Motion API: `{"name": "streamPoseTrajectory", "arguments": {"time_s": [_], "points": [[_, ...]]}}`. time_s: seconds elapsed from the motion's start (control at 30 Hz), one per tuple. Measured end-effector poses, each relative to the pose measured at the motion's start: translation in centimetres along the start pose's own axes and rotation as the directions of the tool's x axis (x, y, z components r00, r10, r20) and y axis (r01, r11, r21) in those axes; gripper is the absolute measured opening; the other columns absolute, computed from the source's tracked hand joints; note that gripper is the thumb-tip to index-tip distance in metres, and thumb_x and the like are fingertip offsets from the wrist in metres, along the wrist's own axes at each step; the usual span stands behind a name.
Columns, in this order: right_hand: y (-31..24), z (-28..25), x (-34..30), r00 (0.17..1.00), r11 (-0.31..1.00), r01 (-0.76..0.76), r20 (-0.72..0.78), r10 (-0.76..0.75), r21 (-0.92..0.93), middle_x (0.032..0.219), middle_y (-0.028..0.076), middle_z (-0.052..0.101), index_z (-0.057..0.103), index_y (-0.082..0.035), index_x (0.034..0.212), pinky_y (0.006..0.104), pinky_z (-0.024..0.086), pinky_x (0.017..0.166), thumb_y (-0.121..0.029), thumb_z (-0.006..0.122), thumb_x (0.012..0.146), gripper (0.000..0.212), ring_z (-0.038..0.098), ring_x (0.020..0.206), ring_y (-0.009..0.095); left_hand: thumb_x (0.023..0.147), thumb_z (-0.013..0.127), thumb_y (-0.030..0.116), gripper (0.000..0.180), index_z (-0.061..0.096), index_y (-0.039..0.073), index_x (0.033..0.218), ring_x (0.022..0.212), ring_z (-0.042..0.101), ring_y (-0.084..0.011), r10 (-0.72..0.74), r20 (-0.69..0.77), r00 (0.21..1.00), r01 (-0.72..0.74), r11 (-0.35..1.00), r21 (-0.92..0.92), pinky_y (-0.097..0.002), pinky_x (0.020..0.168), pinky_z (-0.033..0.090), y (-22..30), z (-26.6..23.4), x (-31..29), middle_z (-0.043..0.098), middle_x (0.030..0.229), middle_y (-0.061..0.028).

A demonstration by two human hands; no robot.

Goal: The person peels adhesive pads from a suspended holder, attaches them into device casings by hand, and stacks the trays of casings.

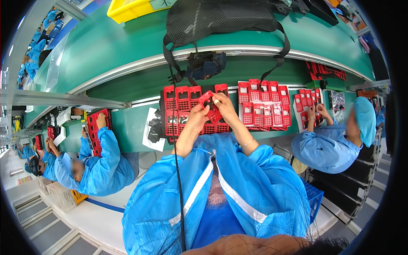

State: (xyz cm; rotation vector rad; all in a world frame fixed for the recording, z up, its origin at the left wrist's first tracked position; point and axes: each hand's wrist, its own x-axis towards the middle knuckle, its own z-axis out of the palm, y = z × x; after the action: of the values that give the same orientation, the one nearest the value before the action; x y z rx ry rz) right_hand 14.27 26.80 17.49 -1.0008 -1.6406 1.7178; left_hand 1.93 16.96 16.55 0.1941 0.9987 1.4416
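Between my two hands is a red plastic keypad housing (206, 97), raised over a black tray (162, 102) of similar red housings. My right hand (225, 109), with a ring on one finger, grips the housing's right edge. My left hand (198, 119) is closed at its lower side, fingertips pinched near it. Rows of red housings with window openings and key holes (170, 98) lie in the tray under my hands. To the right, more red housings (259, 114) stand in rows on a white sheet, some showing pale windows.
A white sheet with black pieces (154, 129) lies left of the tray. Above, a black mesh bag (221, 23) with hanging straps rests on the green shelf (106, 46) by a yellow bin (127, 10). Co-workers in blue (327, 144) handle red parts on both sides. A black cable (178, 187) hangs before me.
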Motion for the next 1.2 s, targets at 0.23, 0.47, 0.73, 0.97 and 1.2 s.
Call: {"name": "streamPoseTrajectory", "arguments": {"time_s": [0.23,0.47,0.73,0.97,1.2], "points": [[-1.8,0.4,-0.8,0.933,0.902,0.273,-0.136,-0.333,-0.335,0.088,0.009,0.061,0.067,-0.001,0.089,0.0372,0.047,0.075,-0.013,0.073,0.084,0.014,0.061,0.083,0.025,0.101,0.05,0.002,0.025,0.06,0.002,0.124,0.108,0.064,-0.0206,0.05,-0.047,0.998,-0.048,0.998,0.04,-0.0399,0.091,0.057,0.7,-0.4,0.4,0.065,0.118,-0.0085],[-5.5,-0.4,-1.2,0.55,0.486,0.53,-0.155,-0.821,-0.695,0.088,0.007,0.063,0.069,-0.008,0.083,0.0418,0.045,0.083,-0.004,0.074,0.073,0.013,0.06,0.09,0.03,0.101,0.048,0.0,0.028,0.058,0.003,0.127,0.105,0.067,-0.0207,0.097,-0.119,0.988,-0.093,0.995,0.043,-0.0351,0.089,0.057,-0.2,-2.5,2.9,0.067,0.115,-0.0104],[-17.0,-0.9,3.6,0.524,0.66,0.572,-0.403,-0.751,-0.486,0.09,0.009,0.063,0.066,-0.003,0.088,0.038,0.047,0.081,-0.009,0.078,0.08,0.016,0.058,0.089,0.027,0.092,0.061,-0.001,0.045,0.053,-0.001,0.136,0.103,0.067,-0.035,0.535,-0.046,0.844,-0.267,0.491,0.829,-0.0379,0.09,0.051,-2.9,-4.8,8.4,0.069,0.112,-0.0179],[-18.6,-1.1,3.4,0.573,0.742,0.425,-0.48,-0.664,-0.519,0.09,0.005,0.058,0.059,-0.002,0.105,0.0308,0.043,0.074,-0.013,0.084,0.077,0.04,0.053,0.079,0.017,0.091,0.06,-0.002,0.055,0.043,-0.006,0.143,0.132,0.046,-0.0417,0.603,0.097,0.792,-0.259,0.189,0.947,-0.0426,0.112,0.037,-3.2,-3.5,7.0,0.05,0.139,-0.0274],[-8.8,0.7,0.7,0.77,0.824,0.477,-0.306,-0.56,-0.307,0.088,0.007,0.061,0.066,-0.003,0.091,0.0288,0.044,0.059,-0.003,0.072,0.086,0.008,0.054,0.067,0.016,0.09,0.054,-0.007,0.038,0.061,0.002,0.126,0.123,0.054,-0.0376,0.702,0.106,0.704,-0.352,0.215,0.911,-0.0425,0.105,0.044,-1.2,-5.0,2.1,0.059,0.13,-0.019]]}}
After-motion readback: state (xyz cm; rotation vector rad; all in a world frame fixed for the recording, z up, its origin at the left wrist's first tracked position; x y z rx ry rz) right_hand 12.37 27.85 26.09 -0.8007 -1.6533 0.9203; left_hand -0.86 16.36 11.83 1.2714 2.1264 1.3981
